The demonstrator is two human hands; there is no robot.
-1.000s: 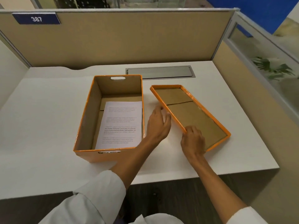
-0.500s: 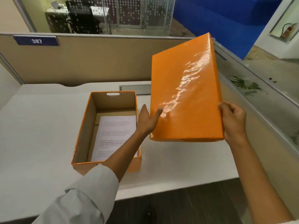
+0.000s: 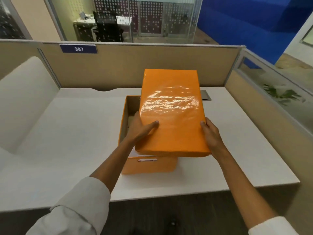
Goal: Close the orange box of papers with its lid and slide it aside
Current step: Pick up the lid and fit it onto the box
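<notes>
The glossy orange lid (image 3: 171,114) hovers top side up over the open orange box (image 3: 149,165), shifted a little to the right and covering most of the opening. My left hand (image 3: 141,128) grips the lid's left edge, thumb on top and fingers underneath. My right hand (image 3: 210,133) holds its right edge near the front corner. Only a strip of the box's inside shows at the left. The papers are almost wholly hidden; a white sliver (image 3: 135,154) shows under the lid's front edge.
The box stands mid-desk on a white desk (image 3: 76,133) inside beige cubicle partitions (image 3: 135,65) at the back and right. A grey cable hatch (image 3: 205,95) lies behind the lid. The desk's front edge runs just before my forearms.
The lid went from lying upside down on the desk to being lifted, turned orange side up, and brought left and down over the box. Both hands stayed on it.
</notes>
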